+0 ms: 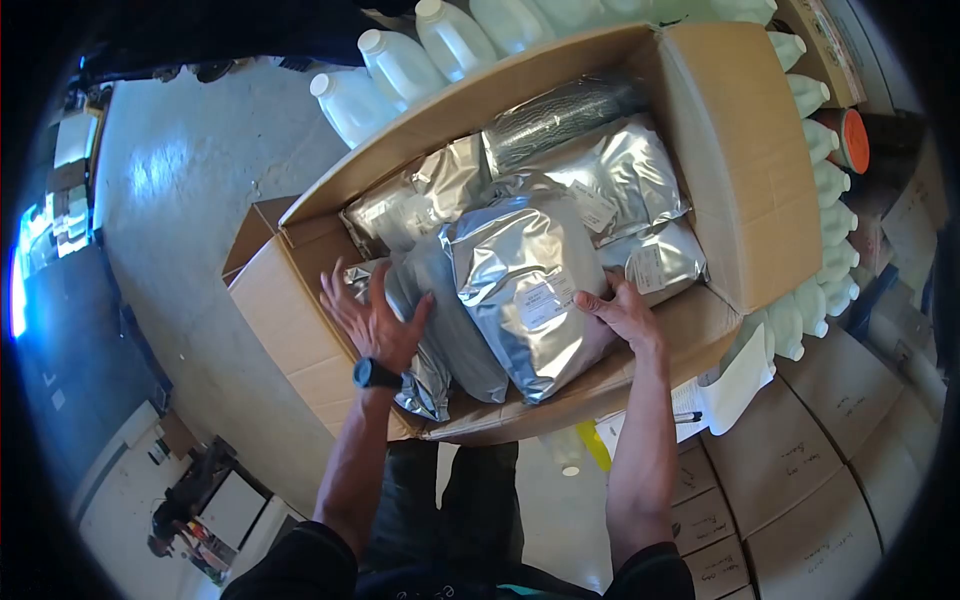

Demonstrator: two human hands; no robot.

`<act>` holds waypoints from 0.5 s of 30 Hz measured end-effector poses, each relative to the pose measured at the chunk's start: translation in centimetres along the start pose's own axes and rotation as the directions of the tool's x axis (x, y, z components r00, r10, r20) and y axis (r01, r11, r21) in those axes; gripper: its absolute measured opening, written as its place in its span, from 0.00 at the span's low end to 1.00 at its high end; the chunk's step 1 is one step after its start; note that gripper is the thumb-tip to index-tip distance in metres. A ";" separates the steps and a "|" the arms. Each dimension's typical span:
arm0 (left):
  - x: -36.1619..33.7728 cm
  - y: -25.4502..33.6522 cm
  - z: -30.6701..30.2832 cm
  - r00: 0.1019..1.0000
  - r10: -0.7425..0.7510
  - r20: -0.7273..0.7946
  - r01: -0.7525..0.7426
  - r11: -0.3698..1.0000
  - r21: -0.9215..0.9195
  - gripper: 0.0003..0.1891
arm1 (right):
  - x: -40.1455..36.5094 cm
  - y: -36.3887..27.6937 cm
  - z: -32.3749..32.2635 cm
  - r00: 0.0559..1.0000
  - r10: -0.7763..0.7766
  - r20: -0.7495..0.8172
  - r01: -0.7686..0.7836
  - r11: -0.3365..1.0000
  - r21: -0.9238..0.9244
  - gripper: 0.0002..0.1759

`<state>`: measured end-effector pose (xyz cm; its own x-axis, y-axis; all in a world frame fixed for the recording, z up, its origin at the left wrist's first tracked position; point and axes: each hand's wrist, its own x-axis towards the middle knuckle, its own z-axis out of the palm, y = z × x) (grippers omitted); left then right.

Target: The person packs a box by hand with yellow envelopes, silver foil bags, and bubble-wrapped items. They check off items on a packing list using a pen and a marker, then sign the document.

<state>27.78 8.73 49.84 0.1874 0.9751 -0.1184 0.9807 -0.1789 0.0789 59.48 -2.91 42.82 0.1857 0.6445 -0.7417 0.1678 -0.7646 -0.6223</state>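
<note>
A big cardboard box (750,160) stands in front of me with its top open, holding several silver foil bags. The large middle foil bag (535,275), with a white label, lies on top of the others. My right hand (627,312) grips its right side, thumb on the front, other fingers partly hidden behind the edge. On the left, my left hand (385,325) is open with fingers spread, beside a greyish clear-wrapped bag (460,330). More foil bags (620,170) lie behind, next to a dark bubble-wrapped roll (565,118).
White plastic jugs (455,40) line the box's far and right sides. Stacked cartons (790,460) with handwriting are at lower right, near papers (740,395) and a pen (687,417). A person (180,515) is at far lower left, beyond the floor.
</note>
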 end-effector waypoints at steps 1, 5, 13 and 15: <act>1.7 0.0 -0.2 1.000 -0.010 0.005 0.010 1.000 -0.012 0.41 | -0.6 -0.8 0.2 0.988 0.097 0.118 -0.117 0.977 0.176 0.56; 6.9 0.1 0.9 0.899 0.273 0.344 -0.290 0.957 -0.002 0.25 | -1.7 -1.8 2.3 0.997 0.014 0.072 -0.044 0.898 0.438 0.47; 7.8 -0.1 2.4 0.831 0.407 0.380 -0.228 0.871 -0.435 0.06 | -4.3 -2.6 4.4 0.992 -0.107 -0.072 0.129 0.830 0.543 0.47; 6.0 -1.5 1.3 0.906 0.411 0.100 -0.281 0.761 -0.585 0.03 | -6.8 -2.7 4.3 0.990 0.079 -0.115 -0.005 0.844 0.537 0.48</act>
<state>27.47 14.64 47.74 0.5785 0.7970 -0.1736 0.6609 -0.3333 0.6724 53.63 -5.21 48.46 0.3085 0.5785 -0.7551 -0.3789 -0.6534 -0.6554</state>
